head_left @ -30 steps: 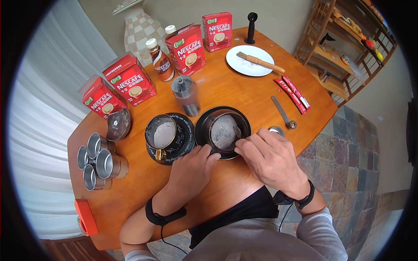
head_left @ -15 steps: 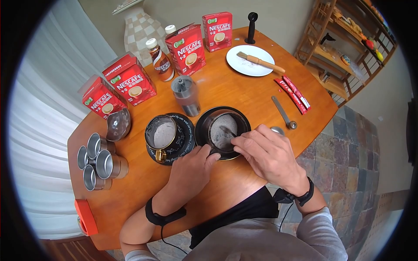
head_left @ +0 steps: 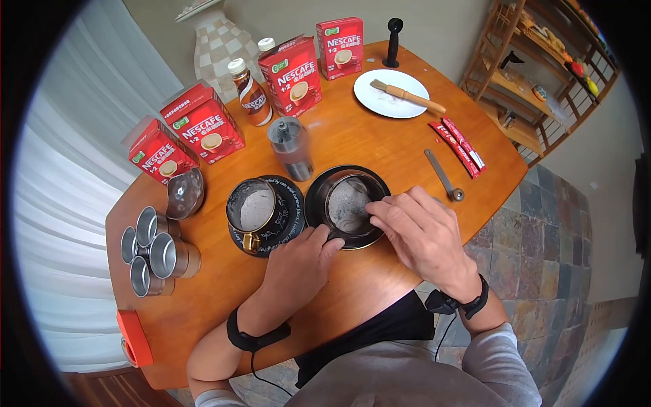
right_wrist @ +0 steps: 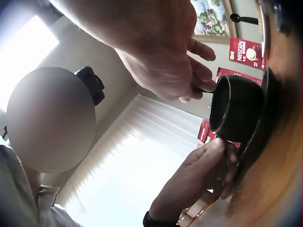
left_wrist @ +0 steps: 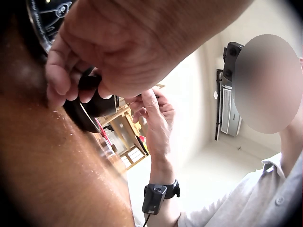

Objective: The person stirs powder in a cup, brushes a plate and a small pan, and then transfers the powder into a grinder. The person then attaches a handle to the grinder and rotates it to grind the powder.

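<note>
A dark cup point(right_wrist: 244, 111) stands on a black saucer point(head_left: 313, 197), with greyish powder point(head_left: 346, 207) inside it. My left hand point(head_left: 298, 264) pinches the cup's handle at its near side; in the left wrist view the dark handle point(left_wrist: 90, 82) shows among the fingers. Over the cup's right rim, my right hand point(head_left: 424, 234) pinches a thin dark spoon point(right_wrist: 204, 90), its bowl end hidden by the hand and cup. Just left, a second black cup point(head_left: 232, 210) with a gold handle point(head_left: 251, 242) holds similar pale powder on a patterned black saucer point(head_left: 290, 203).
A metal grinder point(head_left: 291, 152) stands behind the cups. Red Nescafe boxes point(head_left: 293, 78) and coffee bottles point(head_left: 251, 95) line the back. Several metal cups point(head_left: 169, 254) and a glass bowl point(head_left: 184, 193) sit left. Rightward lie a brush point(head_left: 407, 96) on a white plate point(head_left: 366, 105), sachets point(head_left: 461, 149), and a measuring spoon point(head_left: 441, 176).
My right hand has shifted the spoon about in the powder, and its fingers now sit closer over the cup's right rim. The left hand keeps its hold on the handle.
</note>
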`<state>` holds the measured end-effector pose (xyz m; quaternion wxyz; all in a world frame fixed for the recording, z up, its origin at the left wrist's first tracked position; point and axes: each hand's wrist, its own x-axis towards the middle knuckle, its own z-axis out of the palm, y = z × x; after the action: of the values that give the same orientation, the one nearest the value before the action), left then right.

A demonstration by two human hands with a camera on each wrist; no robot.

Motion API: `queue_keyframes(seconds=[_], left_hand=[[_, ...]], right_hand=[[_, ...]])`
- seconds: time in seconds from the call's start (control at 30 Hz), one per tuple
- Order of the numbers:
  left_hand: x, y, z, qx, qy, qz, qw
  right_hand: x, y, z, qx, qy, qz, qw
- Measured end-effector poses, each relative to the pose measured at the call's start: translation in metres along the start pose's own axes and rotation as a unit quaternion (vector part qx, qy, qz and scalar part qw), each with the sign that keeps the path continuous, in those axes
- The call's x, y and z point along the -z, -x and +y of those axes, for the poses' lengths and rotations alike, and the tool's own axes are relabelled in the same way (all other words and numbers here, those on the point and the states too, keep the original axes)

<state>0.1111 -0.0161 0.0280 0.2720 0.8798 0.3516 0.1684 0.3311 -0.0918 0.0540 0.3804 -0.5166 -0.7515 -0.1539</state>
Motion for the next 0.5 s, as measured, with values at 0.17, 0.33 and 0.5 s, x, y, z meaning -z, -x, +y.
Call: queue_keyframes(seconds=[0.17,0.33,0.5], left_hand=[[0.0005,-0.0009,-0.0007,-0.009,-0.006,0.001,1.0],[-0.0011,-0.0008,-0.0032,-0.038,-0.026,0.016,0.999],[0.0023,-0.002,0.0017,-0.001,0.0,-0.002,1.0]], right_hand=[[0.0085,-0.0003,-0.0046,0.006,-0.026,-0.046,0.999],[0.0021,0.0011,0.0008,0.001,-0.013,-0.016,1.0],[0.0104,0.0026,-0.0033,0.002,-0.031,-0.059,0.998]])
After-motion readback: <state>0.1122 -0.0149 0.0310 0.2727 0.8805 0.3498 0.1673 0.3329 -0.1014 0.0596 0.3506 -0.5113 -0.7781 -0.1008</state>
